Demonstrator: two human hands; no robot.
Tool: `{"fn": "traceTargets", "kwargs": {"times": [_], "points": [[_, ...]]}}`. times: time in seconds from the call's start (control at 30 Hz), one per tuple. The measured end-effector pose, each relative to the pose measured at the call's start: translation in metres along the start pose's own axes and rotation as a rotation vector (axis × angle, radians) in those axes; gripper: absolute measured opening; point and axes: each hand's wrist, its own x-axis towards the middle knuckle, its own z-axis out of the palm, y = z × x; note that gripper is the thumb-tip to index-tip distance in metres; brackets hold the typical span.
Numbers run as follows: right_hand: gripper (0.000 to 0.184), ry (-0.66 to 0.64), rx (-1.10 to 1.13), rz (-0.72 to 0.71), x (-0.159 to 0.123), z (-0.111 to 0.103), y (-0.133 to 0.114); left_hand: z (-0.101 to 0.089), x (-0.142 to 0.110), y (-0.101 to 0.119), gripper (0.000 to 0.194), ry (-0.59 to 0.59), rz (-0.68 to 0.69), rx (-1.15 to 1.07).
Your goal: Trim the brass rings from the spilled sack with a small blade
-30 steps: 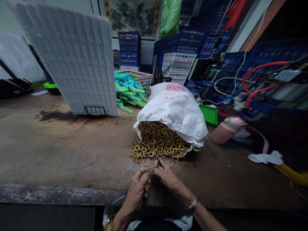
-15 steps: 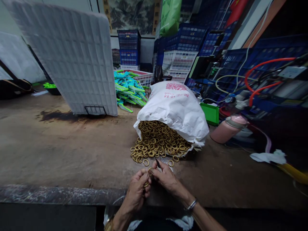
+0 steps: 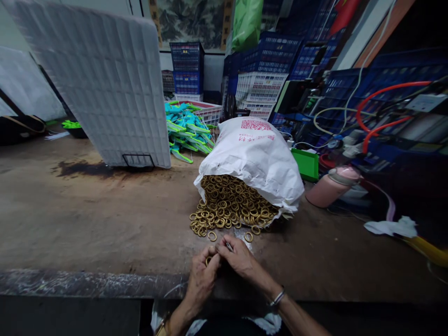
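My left hand (image 3: 202, 275) and my right hand (image 3: 238, 259) meet close together at the near edge of the worn table (image 3: 87, 219). The left hand's fingers are closed round a brass ring (image 3: 208, 260). The right hand pinches a small dark tool (image 3: 228, 246) whose tip shows above the fingers. Just beyond them a heap of brass rings (image 3: 229, 207) spills from a white sack (image 3: 255, 156) lying on its side. Two loose rings (image 3: 212, 236) lie between the heap and my hands.
A white gridded panel (image 3: 101, 88) stands propped at the left. Blue-green plastic parts (image 3: 185, 130) are piled behind it. A pink flask (image 3: 331, 186), a green box (image 3: 305, 165), hoses and stacked blue crates (image 3: 273, 56) crowd the right and back.
Both hands have drawn a little closer together and lower. The ring held up between the fingers is now tucked in the left hand, and less of the dark tool shows.
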Motion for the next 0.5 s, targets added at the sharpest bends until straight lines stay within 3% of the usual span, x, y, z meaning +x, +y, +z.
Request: {"fn": "traceTargets", "kwargs": {"times": [0.27,0.5], "points": [[0.019,-0.006,0.073,0.0,-0.0007,0.0034,0.0025,-0.0044,0.0002,0.0025,0.034,-0.149,-0.203,-0.044],[0.021,-0.034,0.227,0.075,0.0005,0.0039,0.0059,-0.003,-0.0018,0.0008,0.032,-0.213,-0.177,-0.223]]}}
